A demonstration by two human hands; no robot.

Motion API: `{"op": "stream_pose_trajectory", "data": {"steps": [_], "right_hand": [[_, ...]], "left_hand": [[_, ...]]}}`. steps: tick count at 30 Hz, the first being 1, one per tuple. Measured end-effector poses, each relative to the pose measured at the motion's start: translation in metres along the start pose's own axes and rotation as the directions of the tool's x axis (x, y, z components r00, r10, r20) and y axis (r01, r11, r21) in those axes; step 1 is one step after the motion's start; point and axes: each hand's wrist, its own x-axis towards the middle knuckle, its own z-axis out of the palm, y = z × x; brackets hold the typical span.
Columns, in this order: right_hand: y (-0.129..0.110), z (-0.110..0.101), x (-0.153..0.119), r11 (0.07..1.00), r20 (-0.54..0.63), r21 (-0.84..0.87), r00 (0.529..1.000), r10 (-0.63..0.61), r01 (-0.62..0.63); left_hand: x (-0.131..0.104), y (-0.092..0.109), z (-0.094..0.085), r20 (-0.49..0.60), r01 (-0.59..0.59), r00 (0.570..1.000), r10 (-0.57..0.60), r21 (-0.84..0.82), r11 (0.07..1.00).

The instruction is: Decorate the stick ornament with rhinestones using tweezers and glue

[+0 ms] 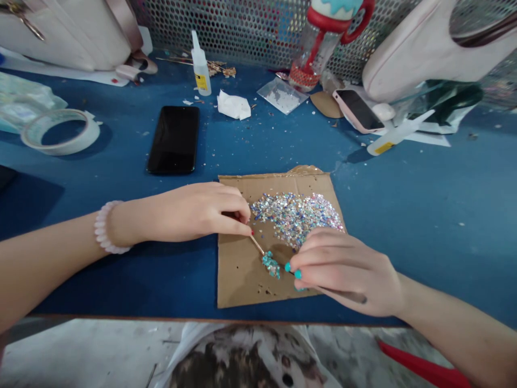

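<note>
My left hand [205,213] pinches a thin gold-coloured metal stick [257,245] between thumb and fingers. Its lower end is a small piece crusted with teal and clear rhinestones [271,264], held just over a sheet of cardboard [238,288]. My right hand [347,267], with turquoise nails, is closed around slim dark tweezers [355,296]; their tip points at the crusted end, but I cannot tell whether it touches. Behind both hands, a loose pile of mixed shiny rhinestones [297,213] is spread on the cardboard, partly hidden by my right hand.
A black phone [173,140] and a tape roll [60,132] lie to the left. Further back are a glue bottle [201,67], crumpled paper [233,105], a small plastic bag [283,96] and a red-handled cup [317,48]. Another glue bottle [398,134] lies right, near a pink-cased phone [358,110].
</note>
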Motion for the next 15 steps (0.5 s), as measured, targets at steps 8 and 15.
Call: {"op": "stream_pose_trajectory", "data": {"steps": [8,15], "right_hand": [[-0.0005,-0.0006,0.0021,1.000,-0.003,0.011,1.000,-0.012,0.012],[0.0040,-0.0055,0.0035,0.998,-0.073,-0.004,0.996,0.056,-0.057]], "left_hand": [[-0.0016,-0.0023,0.0029,-0.023,-0.069,0.997,0.070,0.050,0.996],[0.0002,0.0012,-0.0001,0.001,0.042,0.999,-0.042,-0.047,0.998]]}}
